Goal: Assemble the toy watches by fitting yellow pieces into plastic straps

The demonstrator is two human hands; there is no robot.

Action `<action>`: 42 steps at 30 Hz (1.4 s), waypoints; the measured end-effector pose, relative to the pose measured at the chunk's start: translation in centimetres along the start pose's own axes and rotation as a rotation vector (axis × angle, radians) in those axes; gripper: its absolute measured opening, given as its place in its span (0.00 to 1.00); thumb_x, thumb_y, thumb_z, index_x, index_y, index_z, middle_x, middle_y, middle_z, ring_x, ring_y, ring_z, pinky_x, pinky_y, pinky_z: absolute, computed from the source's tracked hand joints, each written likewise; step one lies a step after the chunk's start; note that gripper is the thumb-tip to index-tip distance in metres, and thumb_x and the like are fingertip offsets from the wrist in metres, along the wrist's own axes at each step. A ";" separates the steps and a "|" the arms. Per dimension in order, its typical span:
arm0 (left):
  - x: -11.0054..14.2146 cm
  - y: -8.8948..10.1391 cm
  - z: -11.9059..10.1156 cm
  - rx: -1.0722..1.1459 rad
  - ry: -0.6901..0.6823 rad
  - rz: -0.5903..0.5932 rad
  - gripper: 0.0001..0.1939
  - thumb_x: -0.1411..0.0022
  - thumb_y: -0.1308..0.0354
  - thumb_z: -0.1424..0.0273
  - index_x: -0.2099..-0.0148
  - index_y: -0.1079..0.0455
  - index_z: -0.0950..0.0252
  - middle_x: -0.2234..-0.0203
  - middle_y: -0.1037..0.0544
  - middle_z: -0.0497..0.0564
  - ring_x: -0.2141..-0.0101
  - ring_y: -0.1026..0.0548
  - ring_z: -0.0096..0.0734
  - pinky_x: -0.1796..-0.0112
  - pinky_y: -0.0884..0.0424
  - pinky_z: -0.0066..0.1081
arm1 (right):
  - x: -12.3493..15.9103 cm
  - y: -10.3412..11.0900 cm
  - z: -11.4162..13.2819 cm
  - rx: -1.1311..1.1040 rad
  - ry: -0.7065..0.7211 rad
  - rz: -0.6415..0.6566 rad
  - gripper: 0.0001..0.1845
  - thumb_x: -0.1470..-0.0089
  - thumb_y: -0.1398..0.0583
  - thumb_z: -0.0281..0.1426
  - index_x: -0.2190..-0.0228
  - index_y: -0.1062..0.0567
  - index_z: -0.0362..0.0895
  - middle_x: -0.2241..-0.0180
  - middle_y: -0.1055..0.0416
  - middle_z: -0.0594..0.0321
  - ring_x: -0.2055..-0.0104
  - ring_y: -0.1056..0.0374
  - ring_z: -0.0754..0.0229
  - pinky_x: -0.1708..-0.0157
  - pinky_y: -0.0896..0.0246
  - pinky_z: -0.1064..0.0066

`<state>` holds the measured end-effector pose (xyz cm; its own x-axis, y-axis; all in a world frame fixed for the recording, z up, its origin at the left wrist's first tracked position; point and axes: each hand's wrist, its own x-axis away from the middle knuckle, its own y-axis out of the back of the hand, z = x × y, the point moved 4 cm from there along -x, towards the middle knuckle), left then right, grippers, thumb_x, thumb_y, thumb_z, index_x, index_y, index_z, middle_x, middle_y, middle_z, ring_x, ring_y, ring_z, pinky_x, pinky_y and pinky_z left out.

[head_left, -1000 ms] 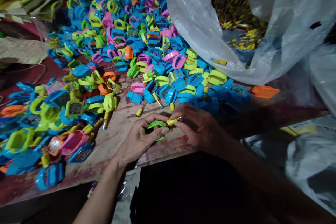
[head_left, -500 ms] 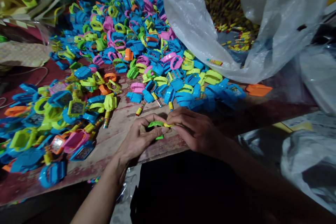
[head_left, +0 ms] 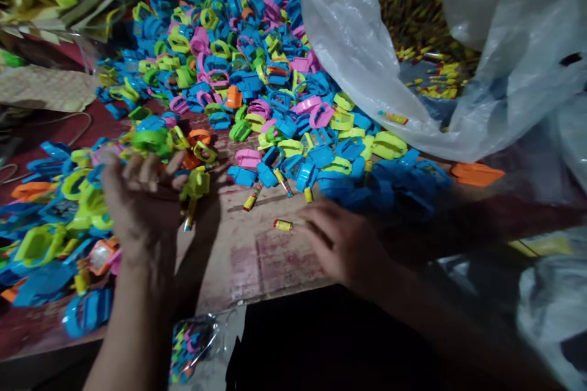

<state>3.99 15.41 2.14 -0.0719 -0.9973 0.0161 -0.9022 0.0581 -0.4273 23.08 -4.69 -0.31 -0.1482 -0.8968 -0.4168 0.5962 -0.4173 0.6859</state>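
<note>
My left hand is over the left-hand heap of plastic toy watches, palm turned up and fingers apart. A bright green toy watch is just beyond its fingertips, slightly blurred; contact with them is unclear. My right hand is low over the table, thumb and fingers pinched at the right end of a small yellow tube with a red tip. Other yellow tubes lie just behind it. A yellow-green toy watch with a tube attached rests right of the left hand.
A big heap of blue, pink and green toy watches covers the table's back. At the right, a white plastic bag holds many yellow tubes. An orange piece lies near the bag. Below the table edge is a clear bag of colourful pieces.
My left hand has moved left from the middle to the heap, and the green watch is now there. The right hand has come away from the watch, with a yellow tube at its fingertips.
</note>
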 end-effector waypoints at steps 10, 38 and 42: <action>-0.8 -0.1 -0.6 -0.336 -0.300 0.046 0.15 0.41 0.38 0.68 0.51 0.30 0.54 0.50 0.26 0.43 0.51 0.25 0.33 0.54 0.29 0.32 | 0.7 -5.4 0.9 0.344 0.102 -0.052 0.11 0.42 0.46 0.20 0.63 0.25 0.42 0.67 0.27 0.56 0.64 0.35 0.52 0.63 0.37 0.61; 2.4 -7.2 3.7 -1.374 -0.857 0.856 0.12 0.37 0.44 0.61 0.62 0.25 0.64 0.67 0.22 0.56 0.62 0.30 0.43 0.59 0.33 0.39 | -5.0 -4.0 -1.1 0.100 -0.180 -0.016 0.25 0.42 0.43 0.24 0.43 0.33 0.41 0.48 0.27 0.52 0.50 0.28 0.50 0.53 0.32 0.62; 3.7 -7.3 2.8 -1.155 -0.600 0.946 0.12 0.36 0.43 0.61 0.59 0.26 0.63 0.66 0.22 0.52 0.65 0.27 0.36 0.62 0.33 0.33 | -4.7 -3.7 -0.6 -0.008 -0.116 -0.056 0.24 0.43 0.43 0.24 0.44 0.32 0.41 0.48 0.26 0.53 0.50 0.28 0.51 0.51 0.32 0.63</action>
<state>11.50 11.17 2.83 -0.8442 -0.4425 -0.3026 -0.4756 0.3579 0.8036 22.03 1.13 -1.26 -0.2709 -0.8835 -0.3822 0.5909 -0.4661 0.6585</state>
